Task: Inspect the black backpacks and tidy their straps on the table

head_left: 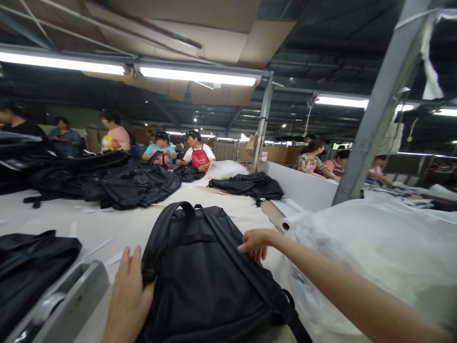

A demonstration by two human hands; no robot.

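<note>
A black backpack point(203, 271) lies back side up on the pale table point(117, 224) right in front of me, shoulder straps showing and its top handle pointing away. My left hand point(128, 297) lies flat against its left edge with the fingers stretched out. My right hand point(255, 242) reaches across from the right and rests its fingertips on the right shoulder strap. Neither hand closes around anything.
A heap of clear plastic bags point(374, 247) fills the right side, beside a grey steel post point(378, 105). Black backpacks point(117, 183) are piled at the back left, another point(250, 185) further back. A metal device point(60, 305) sits at lower left. Several people work along the far table.
</note>
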